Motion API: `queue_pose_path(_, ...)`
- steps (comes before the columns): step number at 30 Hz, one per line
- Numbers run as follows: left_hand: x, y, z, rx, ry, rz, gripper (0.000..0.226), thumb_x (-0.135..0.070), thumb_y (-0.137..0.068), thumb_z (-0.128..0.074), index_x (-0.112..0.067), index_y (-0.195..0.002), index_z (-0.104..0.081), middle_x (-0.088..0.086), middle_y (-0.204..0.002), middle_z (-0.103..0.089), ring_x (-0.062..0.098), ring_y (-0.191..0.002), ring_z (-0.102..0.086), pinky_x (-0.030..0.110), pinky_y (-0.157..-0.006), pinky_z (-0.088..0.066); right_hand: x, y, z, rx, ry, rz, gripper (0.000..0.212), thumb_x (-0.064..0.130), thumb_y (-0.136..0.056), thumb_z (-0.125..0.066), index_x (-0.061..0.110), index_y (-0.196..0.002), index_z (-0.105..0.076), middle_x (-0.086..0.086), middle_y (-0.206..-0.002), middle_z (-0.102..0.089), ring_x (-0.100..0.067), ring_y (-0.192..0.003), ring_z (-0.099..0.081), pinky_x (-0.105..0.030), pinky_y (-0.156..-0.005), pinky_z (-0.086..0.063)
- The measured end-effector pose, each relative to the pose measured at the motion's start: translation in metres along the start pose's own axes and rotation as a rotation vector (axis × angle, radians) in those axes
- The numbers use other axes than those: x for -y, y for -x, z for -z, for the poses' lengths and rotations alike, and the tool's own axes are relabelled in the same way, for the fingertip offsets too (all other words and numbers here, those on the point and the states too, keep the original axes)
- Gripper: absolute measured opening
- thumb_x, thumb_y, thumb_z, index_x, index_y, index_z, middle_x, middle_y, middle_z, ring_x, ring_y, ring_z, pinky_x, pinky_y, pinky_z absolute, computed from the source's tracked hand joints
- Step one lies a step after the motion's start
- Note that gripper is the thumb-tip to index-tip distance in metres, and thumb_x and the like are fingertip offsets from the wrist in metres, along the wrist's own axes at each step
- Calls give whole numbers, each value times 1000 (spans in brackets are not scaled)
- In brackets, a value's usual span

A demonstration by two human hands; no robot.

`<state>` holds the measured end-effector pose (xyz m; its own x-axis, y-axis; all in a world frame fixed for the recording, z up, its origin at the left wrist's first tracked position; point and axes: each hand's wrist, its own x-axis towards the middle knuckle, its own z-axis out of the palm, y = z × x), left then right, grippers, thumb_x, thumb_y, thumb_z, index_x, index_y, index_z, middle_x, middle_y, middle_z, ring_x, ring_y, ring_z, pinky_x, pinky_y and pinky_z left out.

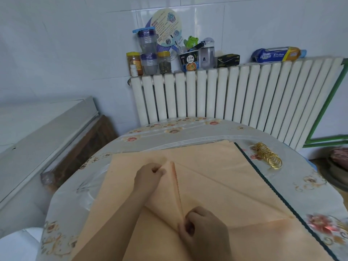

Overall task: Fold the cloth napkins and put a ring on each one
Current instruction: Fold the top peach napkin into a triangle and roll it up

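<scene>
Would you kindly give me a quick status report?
Left hand and right hand pinch a fold in the peach napkin. Gold rings untouched beside it. Nothing in the way.

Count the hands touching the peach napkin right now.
2. The left hand pinches the far end of the raised fold on the peach napkin; the right hand pinches its near end. Nothing hides either grip.

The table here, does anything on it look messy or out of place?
Nothing looks spilled or damaged. The gold rings lie in a loose heap beside the peach napkins, and both hands, left and right, pinch a fold.
</scene>
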<state>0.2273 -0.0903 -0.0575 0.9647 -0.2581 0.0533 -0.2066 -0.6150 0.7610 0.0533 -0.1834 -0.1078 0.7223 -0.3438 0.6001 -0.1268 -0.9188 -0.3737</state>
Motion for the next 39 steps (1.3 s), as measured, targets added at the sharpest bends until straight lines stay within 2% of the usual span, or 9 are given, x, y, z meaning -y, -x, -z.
queue_pose_path(5,-9,-15,-14,-25,69,-9,21,-14,-85,-67,-19,-105,-70,-1,-104,-66,14,-96,-58,22,-84,-41,1,-1,1,-28,-24,-9,32,52,-56,-49,22,-46,-47,16,-57,-52,2,-48,-50,-14,-39,-32)
queue_pose_path(11,1,-14,-33,-41,-143,-40,32,-18,-88,-61,-27,-118,-63,0,-111,-64,22,-104,-58,32,-90,-45,0,-3,0,-55,-26,2,31,51,-54,-49,21,-46,-46,15,-56,-51,1,-48,-49,-14,-39,-32)
queue_pose_path(22,8,-16,-39,-117,-135,-81,42,-9,-90,-54,-22,-130,-55,6,-114,-54,24,-110,-48,35,-95,-42,2,-1,1,-15,6,-30,25,51,-52,-46,26,-52,-46,15,-54,-48,1,-49,-49,-13,-42,-30)
queue_pose_path(26,4,-7,-43,-189,-434,-409,32,-11,-92,-44,-17,-114,-66,2,-116,-58,25,-111,-48,29,-93,-28,-1,1,0,4,-53,9,17,49,-59,-50,37,-66,-59,18,-63,-53,2,-57,-52,-12,-44,-36)
queue_pose_path(28,0,-3,-46,-74,-548,-404,37,-18,-98,-35,-18,-126,-59,-3,-133,-53,19,-124,-43,27,-101,-24,-2,1,-2,2,-77,32,16,49,-62,-52,37,-63,-63,18,-64,-55,1,-58,-53,-13,-45,-37)
queue_pose_path(30,3,-2,-48,84,-617,-304,48,-28,-101,-26,-18,-147,-32,-4,-155,-27,15,-141,-23,30,-114,-17,-2,0,-2,5,-70,51,14,47,-62,-56,35,-60,-64,18,-64,-55,0,-57,-53,-14,-43,-38)
queue_pose_path(33,4,0,-47,232,-687,-242,54,-35,-101,-14,-20,-153,-5,-7,-160,2,11,-146,-1,35,-119,-3,-3,-1,0,25,-43,74,10,45,-58,-64,35,-59,-65,16,-62,-54,-2,-56,-55,-15,-41,-37)
queue_pose_path(37,-2,1,-43,284,-682,-231,53,-34,-102,-13,-18,-152,-4,-5,-160,3,12,-146,2,38,-118,3,-4,0,2,71,-12,71,24,50,-69,-48,36,-61,-66,17,-63,-54,-1,-58,-55,-15,-44,-37)
queue_pose_path(39,-5,10,-38,218,-660,-275,51,-31,-102,-15,-15,-151,-17,-3,-160,-6,12,-146,-2,37,-117,5,-3,0,4,98,-18,60,26,50,-71,-47,36,-62,-67,18,-64,-54,0,-59,-56,-15,-45,-38)
